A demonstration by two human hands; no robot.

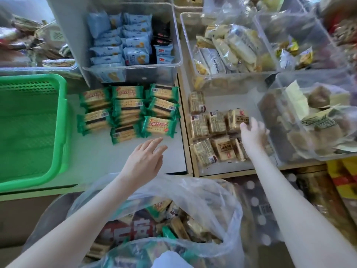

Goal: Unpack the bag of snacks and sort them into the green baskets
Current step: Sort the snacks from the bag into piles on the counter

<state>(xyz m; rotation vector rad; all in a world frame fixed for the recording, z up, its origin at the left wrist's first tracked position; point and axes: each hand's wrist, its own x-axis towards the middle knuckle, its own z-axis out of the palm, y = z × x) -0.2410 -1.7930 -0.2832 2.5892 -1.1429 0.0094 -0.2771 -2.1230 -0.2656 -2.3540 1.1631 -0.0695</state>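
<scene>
A clear plastic bag (193, 192) of mixed snacks stands open at the bottom, below my arms. Several green-wrapped cracker packs (127, 111) lie in rows on the white table. My left hand (144, 161) hovers just below them, fingers straight, holding nothing. To the right, several tan-wrapped packs (214, 122) lie on a second surface. My right hand (252, 132) rests on the rightmost packs there; its fingertips are hidden behind the hand. A green basket (58, 113) sits at the left with nothing visible in it.
Clear bins stand behind: one with blue packs (123, 45), one with pale bread packs (231, 49), one tilted at the right with brown pastries (309, 120). More snack piles lie at the far left and at the lower right.
</scene>
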